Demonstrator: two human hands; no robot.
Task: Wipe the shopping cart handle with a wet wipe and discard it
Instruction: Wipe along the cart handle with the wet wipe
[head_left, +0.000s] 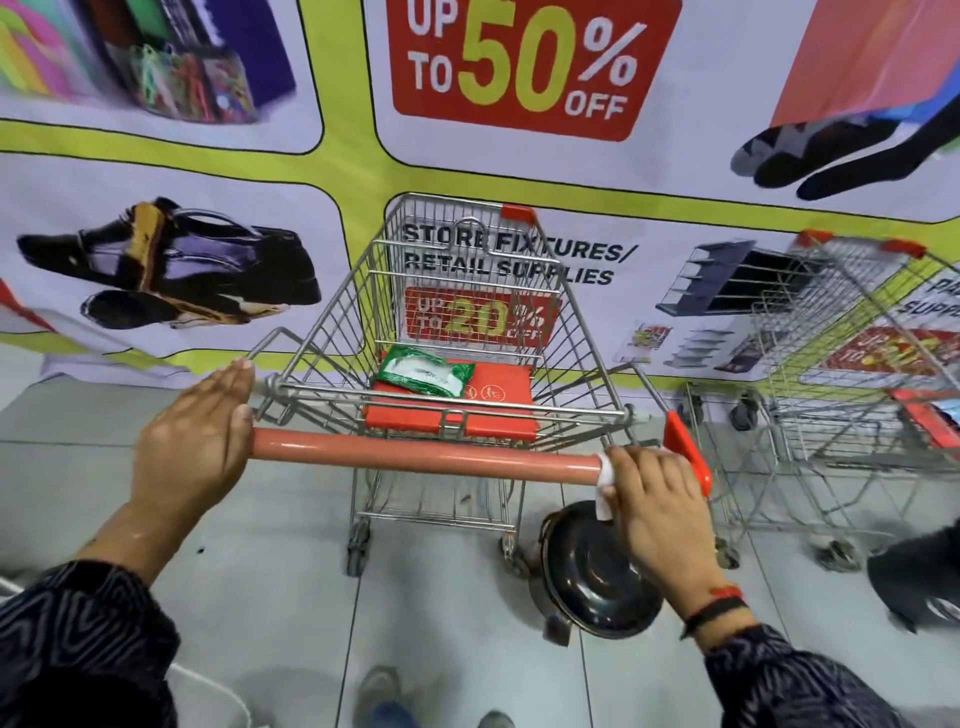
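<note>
- Your left hand (195, 441) rests flat and open-fingered on the handle's (415, 456) left end.
- Your right hand (660, 499) presses a white wipe (604, 486) against its right end.

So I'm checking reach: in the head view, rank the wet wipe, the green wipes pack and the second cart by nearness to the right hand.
1. wet wipe, under the right hand on the handle.
2. green wipes pack, ahead-left on the cart's red seat.
3. second cart, off to the right.

The right hand (657, 499) presses a white wipe (605, 475) around the cart handle (426, 454) at its right end; the left hand (195, 441) rests flat on the opposite end.
</note>
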